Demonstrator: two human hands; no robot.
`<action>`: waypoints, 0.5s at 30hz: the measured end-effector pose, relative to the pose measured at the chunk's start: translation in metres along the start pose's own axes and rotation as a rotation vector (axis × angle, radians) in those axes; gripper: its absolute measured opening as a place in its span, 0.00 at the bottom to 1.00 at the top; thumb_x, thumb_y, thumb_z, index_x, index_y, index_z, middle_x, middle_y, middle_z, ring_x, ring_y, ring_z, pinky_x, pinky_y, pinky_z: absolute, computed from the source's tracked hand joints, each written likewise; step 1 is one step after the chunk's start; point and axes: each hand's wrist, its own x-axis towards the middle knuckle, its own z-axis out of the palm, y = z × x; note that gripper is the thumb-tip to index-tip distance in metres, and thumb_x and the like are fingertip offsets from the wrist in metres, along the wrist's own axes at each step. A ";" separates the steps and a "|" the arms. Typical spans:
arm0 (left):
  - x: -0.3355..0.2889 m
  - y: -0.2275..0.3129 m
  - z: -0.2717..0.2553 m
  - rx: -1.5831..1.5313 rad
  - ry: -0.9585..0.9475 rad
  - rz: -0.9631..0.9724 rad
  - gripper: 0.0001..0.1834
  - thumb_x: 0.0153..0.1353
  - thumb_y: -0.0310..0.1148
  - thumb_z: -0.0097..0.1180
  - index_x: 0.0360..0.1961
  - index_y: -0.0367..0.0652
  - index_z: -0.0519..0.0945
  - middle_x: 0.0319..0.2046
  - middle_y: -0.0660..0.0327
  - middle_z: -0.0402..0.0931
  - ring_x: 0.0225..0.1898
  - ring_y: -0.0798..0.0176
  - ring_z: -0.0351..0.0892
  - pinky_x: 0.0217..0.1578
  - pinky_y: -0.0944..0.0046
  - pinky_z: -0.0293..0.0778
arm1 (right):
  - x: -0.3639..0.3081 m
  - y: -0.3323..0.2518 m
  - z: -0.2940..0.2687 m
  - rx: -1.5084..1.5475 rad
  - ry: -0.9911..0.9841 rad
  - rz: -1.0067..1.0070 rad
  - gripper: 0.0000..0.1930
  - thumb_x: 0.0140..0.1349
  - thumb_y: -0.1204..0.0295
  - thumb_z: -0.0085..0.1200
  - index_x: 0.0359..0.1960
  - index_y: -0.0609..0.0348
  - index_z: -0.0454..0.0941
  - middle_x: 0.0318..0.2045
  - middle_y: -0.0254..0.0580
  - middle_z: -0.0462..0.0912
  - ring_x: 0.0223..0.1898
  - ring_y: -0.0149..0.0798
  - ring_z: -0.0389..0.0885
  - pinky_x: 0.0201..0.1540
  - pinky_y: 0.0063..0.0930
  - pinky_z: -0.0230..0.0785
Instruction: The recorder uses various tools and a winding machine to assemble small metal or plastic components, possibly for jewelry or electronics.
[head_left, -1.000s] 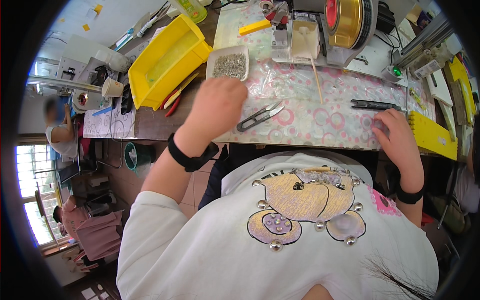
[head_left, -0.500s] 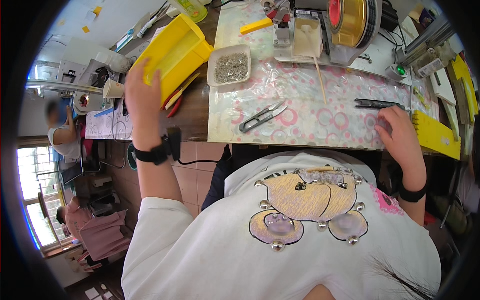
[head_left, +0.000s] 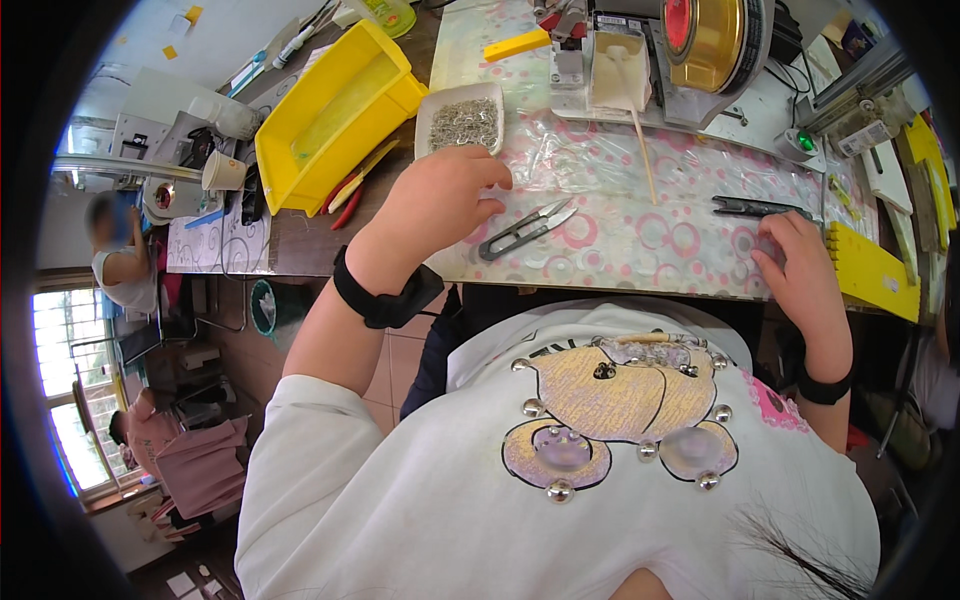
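My left hand is over the near edge of a white square dish filled with small metal rings or links. Its thumb and fingers are apart, and nothing shows between them. Just right of it, on the patterned cover, lie thread snips. My right hand rests at the table's front edge, fingers loosely spread and thumb apart. Just beyond its fingertips lies a narrow black tool. A yellow bin stands left of the dish, beside red- and yellow-handled pliers.
A press-like machine with a gold tape roll stands at the back. A wooden stick leans out of its cream cup. Far right is a yellow perforated plate. A paper cup stands left; two people are farther off.
My left hand has moved right and nearer, from over the yellow bin to the near edge of the white dish. My right hand stays in place.
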 end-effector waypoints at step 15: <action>-0.009 0.001 -0.004 0.141 0.020 0.043 0.04 0.53 0.27 0.53 0.31 0.42 0.77 0.31 0.59 0.75 0.36 0.53 0.77 0.37 0.57 0.73 | 0.001 0.001 0.000 0.022 0.008 -0.010 0.12 0.54 0.70 0.53 0.40 0.58 0.73 0.38 0.47 0.73 0.44 0.54 0.71 0.47 0.39 0.64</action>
